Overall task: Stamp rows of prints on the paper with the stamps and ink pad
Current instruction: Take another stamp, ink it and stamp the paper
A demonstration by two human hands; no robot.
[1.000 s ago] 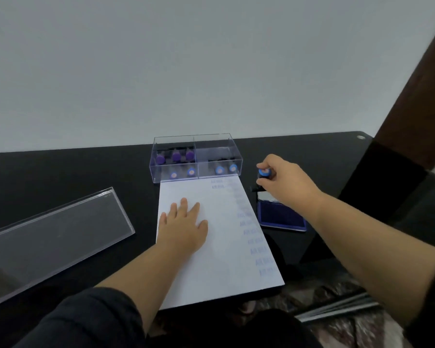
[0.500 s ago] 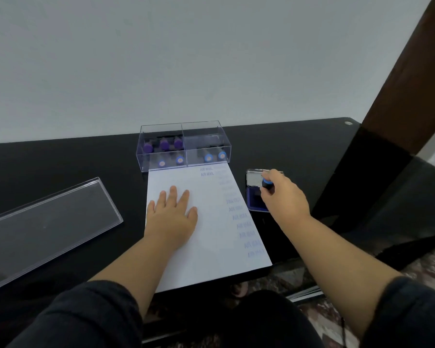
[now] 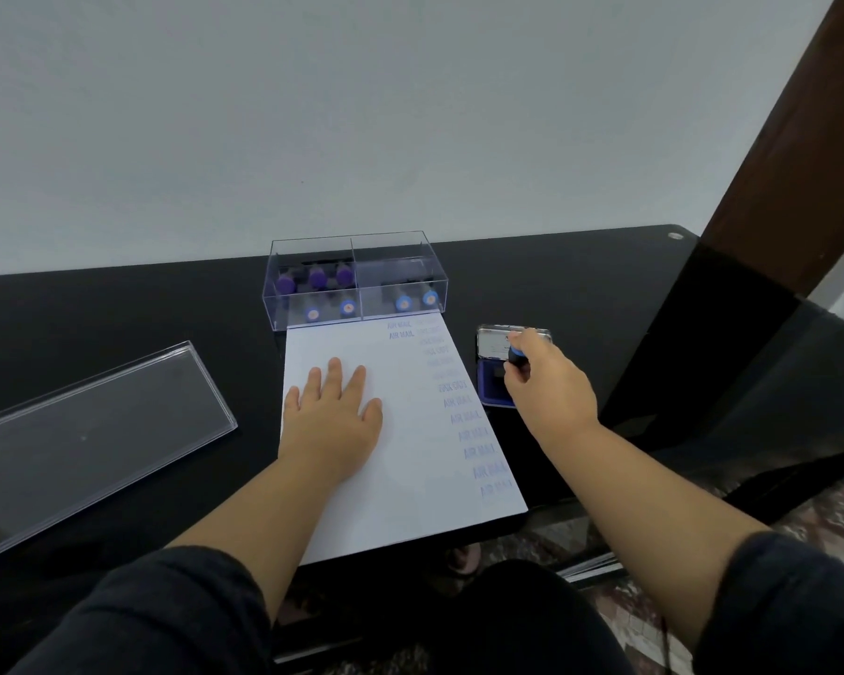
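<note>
Pinching the blue-capped stamp (image 3: 515,355) on the blue ink pad (image 3: 493,389) (right hand (image 3: 549,387)); my left hand (image 3: 332,416) lies flat, fingers straight, on the white paper sheet (image 3: 410,460).

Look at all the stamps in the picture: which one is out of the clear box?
The blue-topped stamp gripped by the right hand over the ink pad. All the others, purple and blue, stand inside the clear box.

A plain desk corner, likely office or home; which one cannot be told. A black table (image 3: 118,309) meets a bare wall (image 3: 361,114). Patterned floor (image 3: 824,504) lies below.
</note>
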